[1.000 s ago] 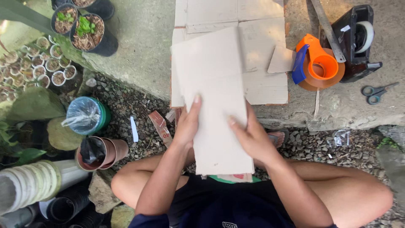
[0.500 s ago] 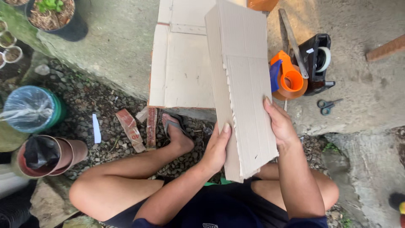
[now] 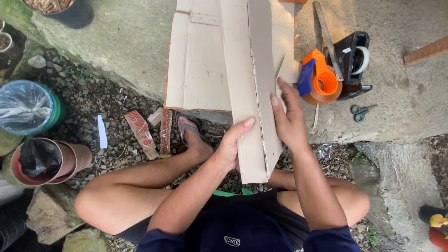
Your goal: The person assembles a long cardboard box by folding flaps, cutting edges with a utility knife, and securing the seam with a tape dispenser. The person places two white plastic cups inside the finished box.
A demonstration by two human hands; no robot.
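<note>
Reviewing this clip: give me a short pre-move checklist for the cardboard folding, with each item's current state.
1. Left hand grips the folded cardboard strip on its left face: ok.
2. Right hand presses the strip's right face: ok.
3. Fold runs along the perforated line: ok.
4. Strip held clear of the flat cardboard sheet on the concrete: cannot tell.
5. Tape dispenser within the right hand's reach: ok.
6. Scissors lying apart from both hands: ok.

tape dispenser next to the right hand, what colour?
Orange body with a blue handle: the handheld tape dispenser, on the concrete beside the right hand. Head view shows it.
</note>
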